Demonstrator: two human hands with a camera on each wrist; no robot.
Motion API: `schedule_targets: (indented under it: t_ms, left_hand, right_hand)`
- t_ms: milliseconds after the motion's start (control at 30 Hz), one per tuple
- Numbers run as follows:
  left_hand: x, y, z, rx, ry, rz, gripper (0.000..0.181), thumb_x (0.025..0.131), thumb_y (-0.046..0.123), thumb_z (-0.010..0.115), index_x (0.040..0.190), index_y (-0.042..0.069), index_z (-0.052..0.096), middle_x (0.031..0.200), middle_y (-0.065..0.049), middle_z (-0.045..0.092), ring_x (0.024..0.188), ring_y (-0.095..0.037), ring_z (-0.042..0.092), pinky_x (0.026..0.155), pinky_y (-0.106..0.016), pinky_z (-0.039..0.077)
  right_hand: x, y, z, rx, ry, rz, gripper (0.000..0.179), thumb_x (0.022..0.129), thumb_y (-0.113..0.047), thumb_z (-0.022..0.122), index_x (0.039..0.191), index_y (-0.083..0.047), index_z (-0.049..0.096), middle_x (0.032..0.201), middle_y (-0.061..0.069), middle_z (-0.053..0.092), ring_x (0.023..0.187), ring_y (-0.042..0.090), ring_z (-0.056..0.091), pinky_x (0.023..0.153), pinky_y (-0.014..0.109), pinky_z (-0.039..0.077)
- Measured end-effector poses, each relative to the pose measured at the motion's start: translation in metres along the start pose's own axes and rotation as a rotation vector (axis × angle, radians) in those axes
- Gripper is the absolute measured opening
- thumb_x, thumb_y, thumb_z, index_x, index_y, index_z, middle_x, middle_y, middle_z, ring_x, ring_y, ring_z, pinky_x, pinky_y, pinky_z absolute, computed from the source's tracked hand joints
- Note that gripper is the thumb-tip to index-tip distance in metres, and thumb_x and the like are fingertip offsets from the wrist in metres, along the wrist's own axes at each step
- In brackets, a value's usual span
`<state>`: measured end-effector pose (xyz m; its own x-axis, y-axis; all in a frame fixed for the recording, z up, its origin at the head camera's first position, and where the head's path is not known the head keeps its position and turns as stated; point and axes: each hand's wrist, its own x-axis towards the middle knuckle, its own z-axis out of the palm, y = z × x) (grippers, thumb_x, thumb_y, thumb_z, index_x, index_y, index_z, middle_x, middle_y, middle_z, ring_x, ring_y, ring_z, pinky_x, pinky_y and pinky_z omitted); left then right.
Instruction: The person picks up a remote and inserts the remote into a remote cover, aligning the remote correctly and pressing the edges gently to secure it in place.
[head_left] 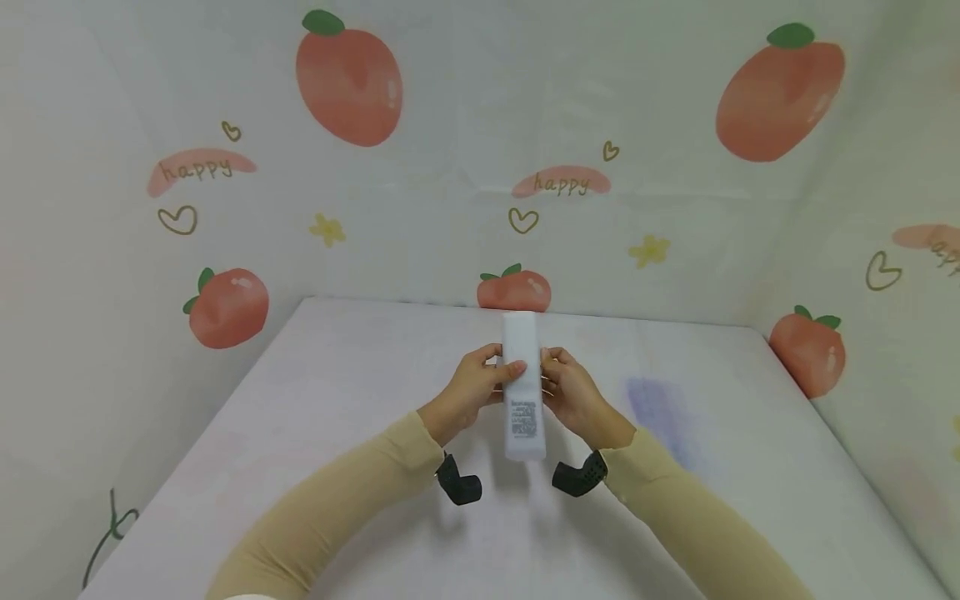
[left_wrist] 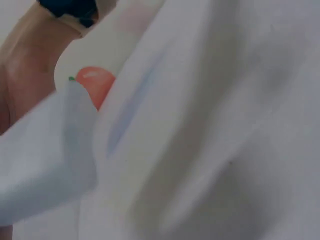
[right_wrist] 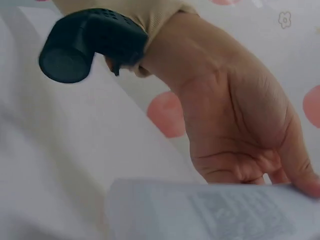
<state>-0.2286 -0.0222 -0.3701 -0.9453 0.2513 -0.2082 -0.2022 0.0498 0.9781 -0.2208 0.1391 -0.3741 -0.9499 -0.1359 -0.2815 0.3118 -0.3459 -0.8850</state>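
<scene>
A long, narrow white box [head_left: 525, 379] is held upright over the table between both hands. Printed on the lower part of its near face is a grey block of code and text [head_left: 523, 419]. My left hand [head_left: 474, 385] grips the box from the left, its thumb across the near face and its fingers toward the far side. On the right edge, my right hand [head_left: 576, 390] holds the box with thumb and curled fingers. The right wrist view shows the left palm [right_wrist: 235, 115] above the blurred box [right_wrist: 150, 210]. One end of the box [left_wrist: 45, 155] enters the left wrist view.
A white-covered table [head_left: 375, 333] carries a bluish-purple smudge [head_left: 660, 417] to the right. Behind it hangs a white cloth [head_left: 450, 100] printed with red fruit, hearts and flowers. Black wrist cameras [head_left: 459, 482] hang below both sleeves. A dark cord [head_left: 112, 529] is at the far left.
</scene>
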Motion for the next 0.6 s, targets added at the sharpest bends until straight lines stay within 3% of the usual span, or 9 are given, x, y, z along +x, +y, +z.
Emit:
schedule_targets:
  t_ms: [133, 200, 333, 400, 500, 600]
  left_hand:
    - [0.002, 0.001, 0.003, 0.01, 0.025, 0.025, 0.042, 0.089, 0.019, 0.071, 0.125, 0.004, 0.056, 0.114, -0.018, 0.066, 0.093, -0.024, 0.067, 0.088, -0.043, 0.056]
    - [0.002, 0.0, 0.004, 0.024, 0.022, 0.032, 0.041, 0.088, 0.018, 0.072, 0.123, 0.003, 0.057, 0.114, -0.018, 0.067, 0.093, -0.023, 0.067, 0.087, -0.043, 0.056]
    - [-0.001, -0.004, 0.006, 0.055, -0.006, 0.05, 0.044, 0.086, 0.018, 0.074, 0.124, 0.003, 0.057, 0.118, -0.018, 0.066, 0.097, -0.024, 0.066, 0.088, -0.045, 0.055]
    - [-0.002, -0.007, 0.007, 0.056, -0.01, 0.07, 0.05, 0.086, 0.019, 0.074, 0.13, 0.009, 0.052, 0.121, -0.019, 0.064, 0.1, -0.025, 0.065, 0.088, -0.046, 0.055]
    - [-0.003, -0.01, 0.006, -0.005, 0.012, 0.09, 0.061, 0.088, 0.017, 0.072, 0.14, 0.013, 0.041, 0.125, -0.021, 0.059, 0.104, -0.028, 0.064, 0.091, -0.046, 0.054]
    - [-0.002, -0.015, 0.006, -0.094, 0.026, 0.067, 0.054, 0.093, 0.018, 0.066, 0.14, 0.006, 0.04, 0.124, -0.021, 0.057, 0.107, -0.029, 0.063, 0.093, -0.043, 0.053]
  right_hand:
    - [-0.008, -0.003, -0.002, -0.146, -0.025, -0.047, 0.038, 0.104, -0.036, 0.04, 0.133, -0.016, 0.027, 0.107, 0.004, 0.05, 0.092, 0.016, 0.051, 0.085, 0.031, 0.042]
    - [-0.01, -0.003, -0.002, -0.205, -0.068, -0.048, 0.046, 0.104, -0.037, 0.042, 0.14, -0.014, 0.025, 0.114, 0.006, 0.049, 0.098, 0.017, 0.052, 0.088, 0.034, 0.043]
    - [-0.012, -0.002, -0.004, -0.26, -0.117, -0.024, 0.041, 0.103, -0.033, 0.045, 0.136, -0.01, 0.035, 0.118, 0.005, 0.05, 0.1, 0.018, 0.055, 0.088, 0.034, 0.046]
    - [-0.013, -0.001, -0.006, -0.258, -0.11, -0.021, 0.036, 0.103, -0.031, 0.045, 0.131, -0.009, 0.038, 0.116, 0.006, 0.05, 0.099, 0.017, 0.057, 0.085, 0.033, 0.048]
    - [-0.013, -0.001, -0.011, -0.222, -0.078, -0.019, 0.033, 0.103, -0.031, 0.046, 0.128, -0.01, 0.039, 0.113, 0.005, 0.051, 0.094, 0.018, 0.059, 0.081, 0.03, 0.05]
    - [-0.012, -0.001, -0.017, -0.182, -0.057, -0.018, 0.034, 0.102, -0.032, 0.047, 0.127, -0.01, 0.039, 0.108, 0.004, 0.052, 0.089, 0.017, 0.06, 0.077, 0.029, 0.051]
